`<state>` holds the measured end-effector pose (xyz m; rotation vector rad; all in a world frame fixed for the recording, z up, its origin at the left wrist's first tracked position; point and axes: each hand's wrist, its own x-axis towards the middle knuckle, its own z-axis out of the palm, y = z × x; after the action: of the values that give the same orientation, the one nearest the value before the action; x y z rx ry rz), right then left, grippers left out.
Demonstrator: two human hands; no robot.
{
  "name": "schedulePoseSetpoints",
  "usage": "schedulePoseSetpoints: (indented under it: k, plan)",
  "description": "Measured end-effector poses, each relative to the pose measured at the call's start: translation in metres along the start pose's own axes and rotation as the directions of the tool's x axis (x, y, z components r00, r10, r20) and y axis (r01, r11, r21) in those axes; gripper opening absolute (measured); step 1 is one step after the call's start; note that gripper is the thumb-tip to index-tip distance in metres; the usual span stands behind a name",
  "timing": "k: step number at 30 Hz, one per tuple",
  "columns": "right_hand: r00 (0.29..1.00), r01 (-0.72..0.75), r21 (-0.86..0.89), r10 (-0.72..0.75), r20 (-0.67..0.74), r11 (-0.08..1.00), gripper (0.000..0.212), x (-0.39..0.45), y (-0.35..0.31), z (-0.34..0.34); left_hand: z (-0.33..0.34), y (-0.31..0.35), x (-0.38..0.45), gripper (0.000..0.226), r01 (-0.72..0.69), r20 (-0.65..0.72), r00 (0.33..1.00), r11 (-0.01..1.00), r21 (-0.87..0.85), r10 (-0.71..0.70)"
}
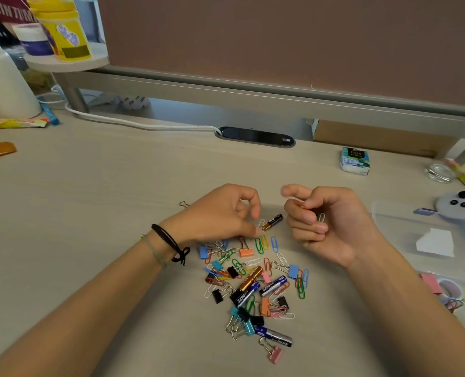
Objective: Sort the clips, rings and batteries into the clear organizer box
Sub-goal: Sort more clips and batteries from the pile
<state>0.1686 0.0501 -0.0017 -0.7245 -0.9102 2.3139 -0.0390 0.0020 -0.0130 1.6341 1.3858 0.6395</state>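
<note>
I see my left hand (226, 213) hovering low over the far edge of the pile (253, 284), fingers curled down and loosely pinched toward a white paper clip (261, 223) on the desk (90, 200); I cannot tell whether the fingertips actually grip it. Just right of that clip lies a small black-and-gold battery (272, 221), apart from the heap. My right hand (326, 224) is clenched, palm turned inward, closed on a few paper clips: an orange one (298, 204) shows near the thumb and a green one (320, 217) sticks out between the fingers. The pile sits near me between both forearms, a tangle of coloured paper clips, binder clips and several batteries. The clear organizer box (405, 227) rests at the right, well apart from the pile, with a few clips visible in its near part. One lone binder-clip wire (183, 204) lies left of my left hand.
</note>
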Motion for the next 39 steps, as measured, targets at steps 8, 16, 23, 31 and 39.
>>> schedulePoseSetpoints:
  k: [8,16,23,31,39]
  plan:
    - [0.996,-0.057,-0.037,0.054,-0.076,0.998,0.03,0.0,-0.003,0.001,0.015,0.003,0.001,0.013,-0.104,0.019,0.994,0.912,0.397,0.105]
    - [0.975,-0.063,-0.758,-0.122,-0.186,0.649,0.043,-0.009,-0.007,0.002,0.014,0.003,0.0,0.002,-0.111,0.022,0.992,0.765,0.634,0.125]
    - [0.913,-0.273,-0.962,-0.313,-0.262,0.011,0.033,-0.006,0.001,0.006,0.005,0.002,-0.003,0.011,-0.112,0.035,0.993,0.79,0.602,0.114]
    - [0.917,-0.308,-0.773,-0.39,-0.085,-0.555,0.034,-0.011,0.032,0.047,-0.016,-0.005,-0.003,0.015,-0.069,0.024,0.992,0.697,-0.714,0.122]
    - [0.935,-0.239,-0.797,-0.353,-0.035,-0.554,0.024,-0.001,0.034,0.053,-0.025,-0.014,-0.015,0.043,0.069,-0.059,0.984,0.665,-0.744,-0.168]
